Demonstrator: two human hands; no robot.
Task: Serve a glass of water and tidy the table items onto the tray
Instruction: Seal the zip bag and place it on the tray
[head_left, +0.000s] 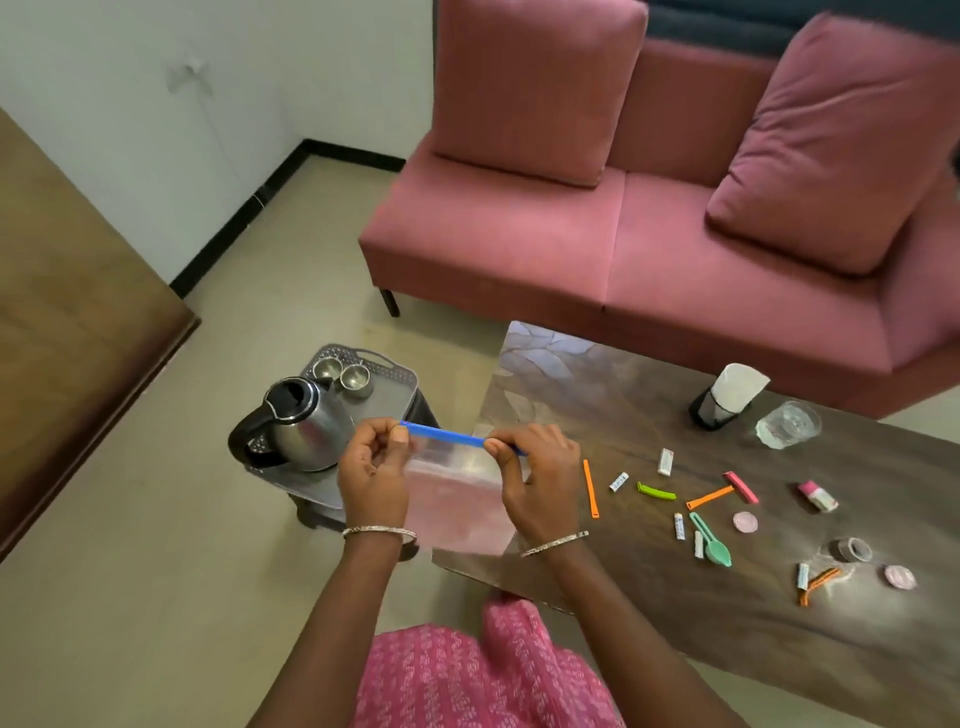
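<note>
**Head view.**

- **Hands:** The left hand (374, 467) and right hand (540, 480) are raised between tray and table. Each pinches one end of the blue zip strip (447, 435) atop a clear plastic pouch (457, 504), which hangs limp over the table's near corner. Whether the strip is sealed or parted cannot be told.
- **Grip risk:** The film looks slick. If either pinch slackens, the mouth would likely fold shut or the pouch drop. With both hands occupied, neither is free for gathering.
- **Scattered items:** The dark wood-grain coffee table (675, 665) carries small items lying well apart: a long orange plastic clip (590, 488), a curved green clip (657, 491), a pink clip (742, 487), a grey roll of tape (854, 550), and little white tubes and pink discs (too small to identify). A hasty sweep could send some over the edge.
- **Glass:** The clear glass tumbler (789, 423), seemingly holding water, stands near the far edge, just beside a black mesh holder stuffed with white paper (719, 402). A reach toward the far items might clip it.
- **Tray:** The grey perforated plastic tray (402, 375) sits left of the table. It already bears a steel kettle with a black handle (306, 431) and two small steel cups (340, 371). Bare room looks scarce, and the kettle crowds the near end.
- **Surroundings:** A pink fabric sofa (571, 234) stands beyond.
</note>
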